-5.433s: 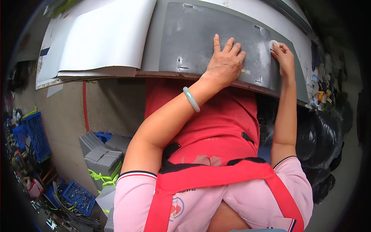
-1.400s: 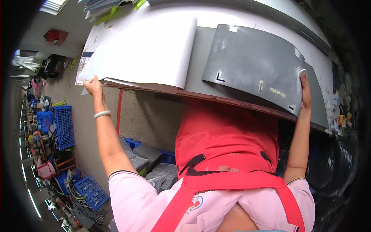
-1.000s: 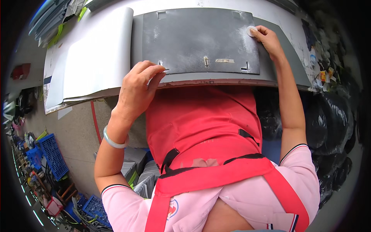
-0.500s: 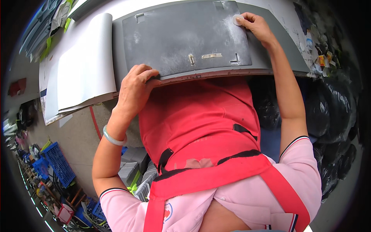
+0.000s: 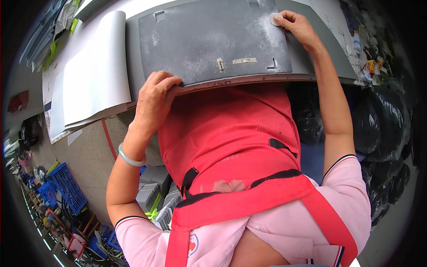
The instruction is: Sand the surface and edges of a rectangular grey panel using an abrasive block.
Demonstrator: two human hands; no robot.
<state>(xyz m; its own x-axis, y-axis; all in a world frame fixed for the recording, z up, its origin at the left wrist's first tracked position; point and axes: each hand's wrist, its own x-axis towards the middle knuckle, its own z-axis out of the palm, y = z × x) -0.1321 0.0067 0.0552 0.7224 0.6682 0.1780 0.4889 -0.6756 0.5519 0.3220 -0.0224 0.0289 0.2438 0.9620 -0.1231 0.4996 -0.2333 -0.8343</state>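
Observation:
A dark grey flat template (image 5: 200, 42) with small cut-outs, tape strips and chalky white smears lies on a larger grey sheet (image 5: 307, 49). My right hand (image 5: 302, 32) pinches a white round tailor's chalk (image 5: 274, 19) between thumb and fingers, at the template's far right edge. At the near left corner my left hand (image 5: 155, 95) is closed on the template, its fingers curled over the edge. The thumb is partly hidden along the table's front edge.
A curled white sheet (image 5: 95, 71) lies left of the template on the table. Black plastic bags (image 5: 378, 120) crowd the floor at right. A blue crate (image 5: 69, 189) stands among clutter at lower left, and grey folded material (image 5: 149, 196) sits beside my red apron.
The whole view has shifted slightly. Both hands keep their places on the template, and the chalk stays at its far right edge.

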